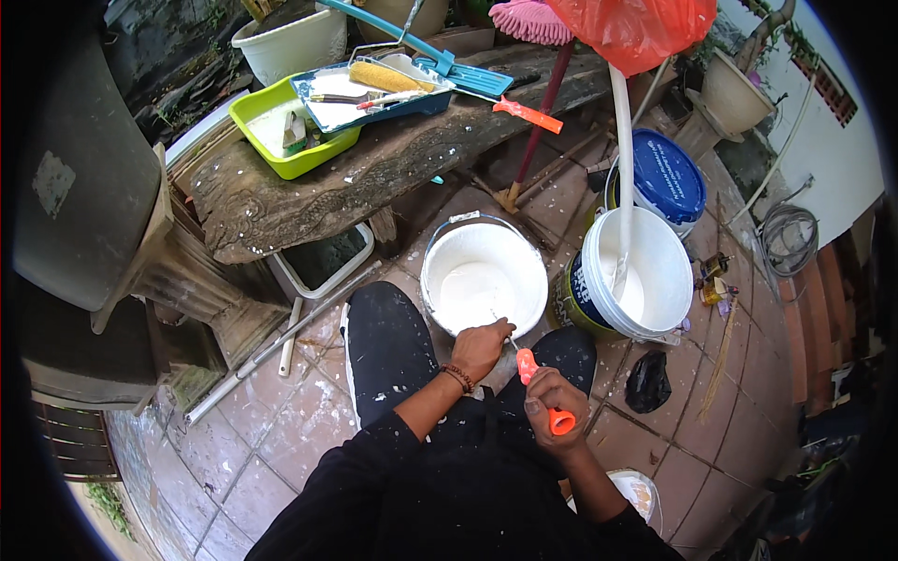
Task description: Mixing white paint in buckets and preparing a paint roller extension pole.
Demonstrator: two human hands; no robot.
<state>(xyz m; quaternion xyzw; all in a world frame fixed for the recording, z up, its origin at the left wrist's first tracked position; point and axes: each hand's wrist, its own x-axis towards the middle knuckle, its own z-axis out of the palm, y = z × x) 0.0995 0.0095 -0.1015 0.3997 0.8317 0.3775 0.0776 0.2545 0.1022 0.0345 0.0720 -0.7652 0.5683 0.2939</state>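
My right hand (557, 407) is wrapped round the orange handle of what looks like a paint roller frame (527, 363); the handle's lower end is hollow. From its upper end a thin metal rod runs up toward my left hand (479, 351). The left fingers are closed at that rod, by the near rim of a white bucket (433, 297). White paint (475, 286) covers the bucket's bottom. The rod's far end is hidden by my left hand, so I cannot see whether a roller sleeve is on it.
A large open paint pail (585, 266) with a white pole in it stands right of the bucket, before a blue-lidded pail (669, 178). Ahead, a wooden bench (281, 210) bears a green tray (318, 161) and a blue paint tray (426, 105). A black plastic bag (647, 381) lies at right.
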